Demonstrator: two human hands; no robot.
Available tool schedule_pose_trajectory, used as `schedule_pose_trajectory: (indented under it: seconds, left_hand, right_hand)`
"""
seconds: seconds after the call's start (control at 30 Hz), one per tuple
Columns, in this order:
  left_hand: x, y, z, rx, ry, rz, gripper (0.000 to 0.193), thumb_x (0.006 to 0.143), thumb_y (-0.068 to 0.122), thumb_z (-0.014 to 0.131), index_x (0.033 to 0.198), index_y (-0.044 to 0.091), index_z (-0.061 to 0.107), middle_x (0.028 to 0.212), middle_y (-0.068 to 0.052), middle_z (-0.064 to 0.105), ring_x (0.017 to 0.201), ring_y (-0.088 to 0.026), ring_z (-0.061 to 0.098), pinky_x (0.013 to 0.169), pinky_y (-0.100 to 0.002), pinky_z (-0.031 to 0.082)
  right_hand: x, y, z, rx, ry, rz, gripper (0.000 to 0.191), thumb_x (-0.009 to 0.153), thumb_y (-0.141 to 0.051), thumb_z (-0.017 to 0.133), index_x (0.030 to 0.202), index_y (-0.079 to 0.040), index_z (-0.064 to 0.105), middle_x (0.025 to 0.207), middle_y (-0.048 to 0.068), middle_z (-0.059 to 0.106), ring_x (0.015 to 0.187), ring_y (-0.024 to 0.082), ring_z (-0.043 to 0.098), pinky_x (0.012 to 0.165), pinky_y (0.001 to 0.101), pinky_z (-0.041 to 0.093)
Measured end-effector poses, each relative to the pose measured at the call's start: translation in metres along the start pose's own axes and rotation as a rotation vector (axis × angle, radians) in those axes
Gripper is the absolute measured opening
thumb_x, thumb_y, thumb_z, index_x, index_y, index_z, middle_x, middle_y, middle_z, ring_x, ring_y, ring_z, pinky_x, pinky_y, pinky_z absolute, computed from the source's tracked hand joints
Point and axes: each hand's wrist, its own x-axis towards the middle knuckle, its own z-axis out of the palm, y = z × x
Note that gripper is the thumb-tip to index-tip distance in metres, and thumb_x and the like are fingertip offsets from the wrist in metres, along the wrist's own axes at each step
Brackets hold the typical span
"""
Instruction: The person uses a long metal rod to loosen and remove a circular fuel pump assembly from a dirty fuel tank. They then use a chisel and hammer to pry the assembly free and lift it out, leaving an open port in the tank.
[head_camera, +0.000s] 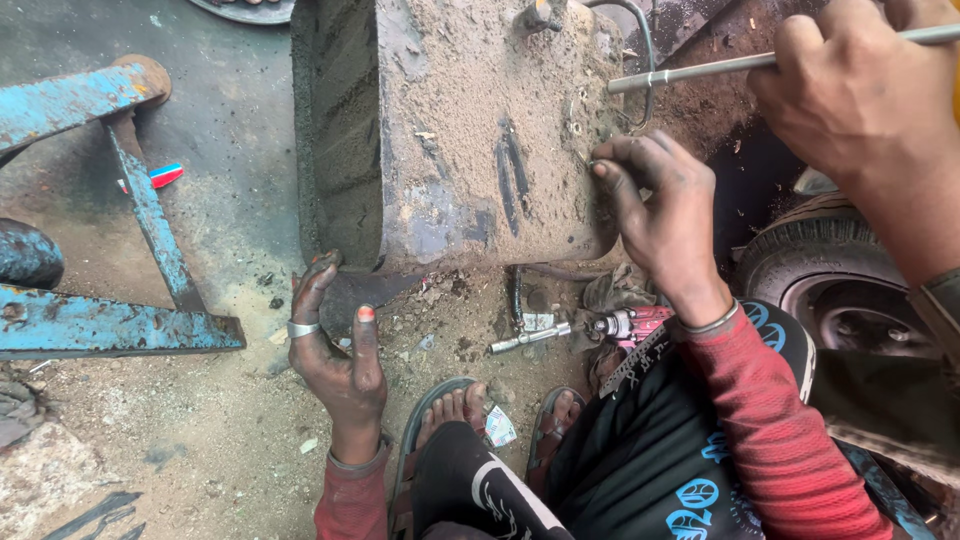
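Blue rusty frame (100, 320), red sleeves (775, 420), dusty grey-brown tank (470, 130), black-and-blue printed trousers (650, 450).

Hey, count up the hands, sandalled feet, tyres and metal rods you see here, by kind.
Hands: 3, the person's left hand under the dusty metal block, their right hand on its face, and another person's hand holding the rod.
Sandalled feet: 2
Tyres: 1
Metal rods: 1
Total: 7
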Motion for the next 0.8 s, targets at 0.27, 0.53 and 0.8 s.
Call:
schedule_pose_trajectory:
  seconds: [0.27, 0.53, 0.8]
  left_hand:
    - [-0.006, 0.001, 0.026, -0.010, 0.020, -0.014, 0.039, 0.102, 0.013, 0.062, 0.138, -0.001, 0.057, 0.143, -0.021, 0.061, 0.143, -0.035, 0.055, 0.128, -0.051, 0.039]
    - [0.005, -0.002, 0.032, -0.075, 0.044, -0.018, 0.038, 0.102, 0.011, 0.061, 0.138, -0.002, 0.056, 0.144, -0.021, 0.061, 0.144, -0.033, 0.054, 0.129, -0.049, 0.038]
    - [0.024, 0.026, 0.012, -0.066, 0.030, -0.038, 0.038, 0.103, 0.014, 0.062, 0.138, -0.002, 0.057, 0.144, -0.021, 0.061, 0.143, -0.033, 0.054, 0.128, -0.049, 0.037]
  right_hand:
    - [0.002, 0.010, -0.014, -0.087, 0.001, -0.051, 0.015, 0.101, -0.002, 0.074, 0.115, 0.001, 0.072, 0.098, 0.013, 0.068, 0.082, 0.021, 0.070, 0.069, 0.0304, 0.052]
    - [0.008, 0.011, -0.005, -0.208, 0.038, -0.136, 0.025, 0.098, -0.004, 0.079, 0.121, 0.000, 0.070, 0.107, 0.015, 0.069, 0.090, 0.030, 0.071, 0.078, 0.0374, 0.056]
    - [0.022, -0.015, -0.019, -0.285, 0.068, -0.168, 0.023, 0.100, -0.006, 0.077, 0.121, -0.001, 0.070, 0.109, 0.016, 0.069, 0.090, 0.034, 0.070, 0.080, 0.0406, 0.056]
